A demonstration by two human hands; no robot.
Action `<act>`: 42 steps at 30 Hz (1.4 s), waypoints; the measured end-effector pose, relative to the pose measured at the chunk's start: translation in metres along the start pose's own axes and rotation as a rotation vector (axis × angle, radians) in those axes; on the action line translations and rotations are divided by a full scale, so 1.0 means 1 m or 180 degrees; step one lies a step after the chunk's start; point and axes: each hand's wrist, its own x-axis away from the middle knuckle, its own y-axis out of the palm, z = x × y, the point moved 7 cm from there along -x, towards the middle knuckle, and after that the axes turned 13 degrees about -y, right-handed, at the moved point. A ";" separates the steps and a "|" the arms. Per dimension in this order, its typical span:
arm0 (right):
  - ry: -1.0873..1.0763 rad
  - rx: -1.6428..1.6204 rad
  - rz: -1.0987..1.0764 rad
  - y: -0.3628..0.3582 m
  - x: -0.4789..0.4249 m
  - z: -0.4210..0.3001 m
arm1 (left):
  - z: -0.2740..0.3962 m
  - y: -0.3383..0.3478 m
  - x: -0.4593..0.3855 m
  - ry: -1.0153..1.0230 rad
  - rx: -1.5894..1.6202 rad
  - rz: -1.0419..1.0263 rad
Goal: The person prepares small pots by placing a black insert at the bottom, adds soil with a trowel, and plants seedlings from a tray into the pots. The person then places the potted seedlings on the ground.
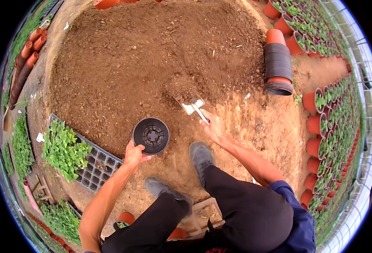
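My left hand [134, 154] grips the rim of a plant pot [151, 146], thumb over the edge. Its black inside, with a slotted bottom, faces up and holds no soil. In my right hand [213, 125] is the handle of a metal hand trowel [190, 107]. The flat blade touches the near edge of a broad soil heap [135, 63], and some soil lies on its tip. A black plug tray [99, 169] lies left of my left hand. Leafy green seedlings [62, 144] fill its far-left part, while many of its nearer cells hold no plants.
A stack of nested pots [277, 61] lies at the heap's right edge. Rows of potted plants [315, 126] line the right side. More stacked pots [26, 68] lie at far left. A wooden frame [201, 212] and a terracotta-coloured pot [126, 217] are near my legs.
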 end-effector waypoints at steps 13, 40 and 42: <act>-0.0677 -0.0041 0.0667 -0.008 0.061 -0.049 | 0.003 0.000 0.000 0.0016 0.0224 -0.0053; 0.1051 0.1045 0.2058 -0.136 -0.014 0.174 | -0.041 -0.017 -0.002 -0.0262 0.0208 -0.0357; 0.0984 0.1283 0.2075 -0.126 -0.021 0.156 | -0.040 -0.016 -0.003 -0.0270 0.0145 -0.0360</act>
